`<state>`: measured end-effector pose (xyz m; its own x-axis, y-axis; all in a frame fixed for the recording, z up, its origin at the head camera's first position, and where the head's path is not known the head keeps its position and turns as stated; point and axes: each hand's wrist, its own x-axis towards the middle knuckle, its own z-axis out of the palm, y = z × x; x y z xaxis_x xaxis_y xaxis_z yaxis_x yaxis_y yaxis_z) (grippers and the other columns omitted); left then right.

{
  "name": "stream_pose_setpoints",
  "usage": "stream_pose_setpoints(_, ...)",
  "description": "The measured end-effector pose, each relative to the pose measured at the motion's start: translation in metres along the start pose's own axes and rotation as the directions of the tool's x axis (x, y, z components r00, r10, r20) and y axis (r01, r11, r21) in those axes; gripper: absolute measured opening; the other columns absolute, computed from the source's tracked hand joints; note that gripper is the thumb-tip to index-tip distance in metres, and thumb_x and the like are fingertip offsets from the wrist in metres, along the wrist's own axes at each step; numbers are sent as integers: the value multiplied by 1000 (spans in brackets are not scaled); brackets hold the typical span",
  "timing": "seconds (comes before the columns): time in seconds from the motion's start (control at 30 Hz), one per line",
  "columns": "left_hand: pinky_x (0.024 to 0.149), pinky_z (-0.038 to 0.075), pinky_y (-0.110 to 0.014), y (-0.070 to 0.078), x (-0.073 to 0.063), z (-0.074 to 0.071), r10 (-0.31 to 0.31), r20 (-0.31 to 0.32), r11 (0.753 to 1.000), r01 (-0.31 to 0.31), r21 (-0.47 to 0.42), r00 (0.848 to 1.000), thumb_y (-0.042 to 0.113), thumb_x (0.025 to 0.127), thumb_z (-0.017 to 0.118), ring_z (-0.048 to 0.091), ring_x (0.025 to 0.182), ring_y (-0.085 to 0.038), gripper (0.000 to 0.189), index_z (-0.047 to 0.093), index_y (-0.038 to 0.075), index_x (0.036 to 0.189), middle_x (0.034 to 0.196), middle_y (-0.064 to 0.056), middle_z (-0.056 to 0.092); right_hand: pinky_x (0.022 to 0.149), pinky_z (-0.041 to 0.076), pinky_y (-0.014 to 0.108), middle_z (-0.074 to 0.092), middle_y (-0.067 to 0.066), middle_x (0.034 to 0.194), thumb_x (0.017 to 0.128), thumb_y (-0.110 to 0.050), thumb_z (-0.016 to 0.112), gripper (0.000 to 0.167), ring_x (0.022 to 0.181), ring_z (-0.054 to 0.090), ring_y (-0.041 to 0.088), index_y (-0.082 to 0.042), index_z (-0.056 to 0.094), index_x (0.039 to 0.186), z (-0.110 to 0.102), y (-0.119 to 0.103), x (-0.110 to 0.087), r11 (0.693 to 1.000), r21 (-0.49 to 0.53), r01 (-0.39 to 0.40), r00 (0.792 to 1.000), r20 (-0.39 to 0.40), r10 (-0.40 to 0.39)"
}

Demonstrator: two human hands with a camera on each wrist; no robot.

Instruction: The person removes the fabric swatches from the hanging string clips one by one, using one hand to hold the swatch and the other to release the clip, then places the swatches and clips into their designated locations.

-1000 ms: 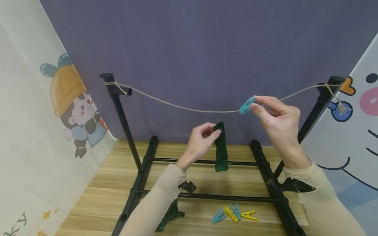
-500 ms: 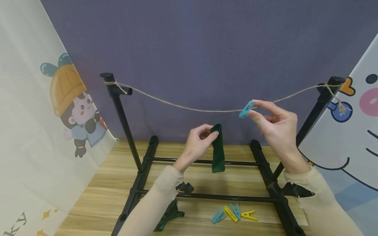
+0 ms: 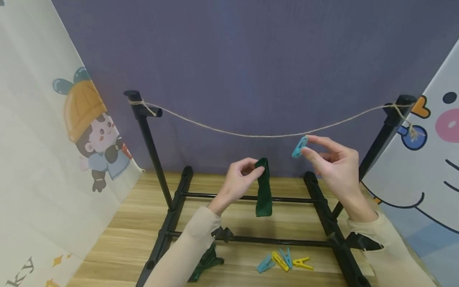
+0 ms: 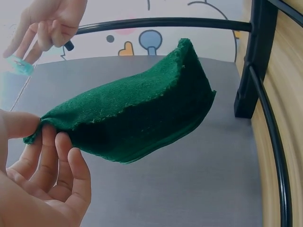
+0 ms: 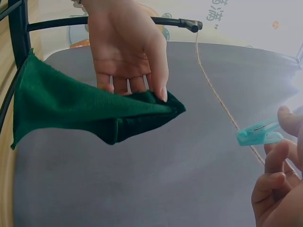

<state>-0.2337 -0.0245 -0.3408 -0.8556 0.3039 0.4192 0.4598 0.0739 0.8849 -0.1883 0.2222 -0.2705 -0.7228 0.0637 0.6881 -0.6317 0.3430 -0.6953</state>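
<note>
My left hand (image 3: 239,177) pinches the top end of a dark green piece of cloth (image 3: 264,195), which hangs down below the twine line (image 3: 251,136). From the left wrist view the cloth (image 4: 142,104) looks folded over, with a rough cut edge. Over to the right, my right hand (image 3: 338,169) holds a blue clothespin (image 3: 299,147) between thumb and forefinger, just under the twine. The right wrist view shows the clothespin (image 5: 258,134) apart from the cloth, with the twine running behind it.
A black frame with a left post (image 3: 152,151) and a right post (image 3: 380,139) carries the sagging twine. On the wooden table (image 3: 118,239) lie several blue and yellow clothespins (image 3: 280,261) and another green cloth (image 3: 208,263), partly behind my left sleeve. A purple backdrop (image 3: 229,59) stands behind.
My right hand has lowered the clothespin from the twine to just below it. My left hand has drifted slightly down and left with the cloth.
</note>
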Motion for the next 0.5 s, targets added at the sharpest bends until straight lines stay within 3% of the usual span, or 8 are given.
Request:
stream_pose_setpoints(0.17, 72, 45, -26, -4, -6, 0, -20, 6, 1000, 20, 12, 1000, 19, 105, 69, 66, 84, -14, 18, 77, 6, 114, 97, -15, 74, 40, 26, 31, 61, -10, 56, 95, 6, 75, 30, 39, 43, 6, 1, 77, 124, -3, 7, -7, 1000, -10, -27, 999, 20, 28)
stream_pose_setpoints(0.37, 70, 47, -25, -4, -12, -1, -29, 19, 999, 29, 16, 999, 19, 104, 69, 66, 85, -20, 18, 77, 6, 114, 99, -16, 74, 48, 41, 24, 60, -8, 54, 95, 6, 74, 31, 42, 46, 9, 0, 76, 125, -5, 13, -16, 998, -11, -56, 998, 34, 56)
stream_pose_setpoints(0.5, 72, 51, -25, -5, -15, -2, -21, 31, 1000, 20, 18, 999, 18, 105, 68, 67, 85, -17, 18, 77, 6, 115, 101, -16, 75, 47, 39, 26, 55, -5, 50, 97, 5, 73, 30, 41, 43, 10, -1, 75, 126, -4, 16, -22, 997, 11, -83, 995, 48, 82)
